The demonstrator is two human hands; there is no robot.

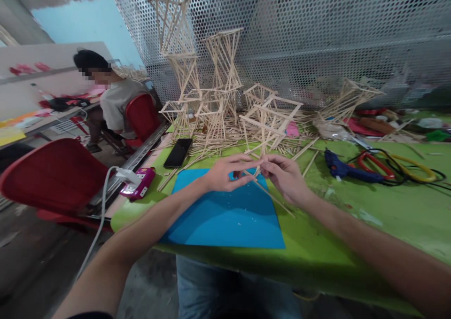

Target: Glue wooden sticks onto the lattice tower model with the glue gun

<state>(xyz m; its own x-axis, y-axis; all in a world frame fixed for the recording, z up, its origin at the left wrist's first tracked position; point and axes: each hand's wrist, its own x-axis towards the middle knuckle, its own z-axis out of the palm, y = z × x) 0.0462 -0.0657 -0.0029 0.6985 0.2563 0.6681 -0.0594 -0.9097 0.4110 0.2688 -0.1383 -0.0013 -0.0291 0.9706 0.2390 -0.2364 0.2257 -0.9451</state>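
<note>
My left hand and my right hand meet above the far edge of a blue mat on the green table. Both pinch thin wooden sticks between their fingertips; one long stick slants down to the right under my right hand. Just behind my hands stands a small open stick frame. Taller stick towers rise further back against the perforated metal screen.
A blue glue gun with black, red and yellow cables lies right of my hands. A black phone and a pink power strip lie at left. Loose sticks litter the back. A seated person and red chairs are at left.
</note>
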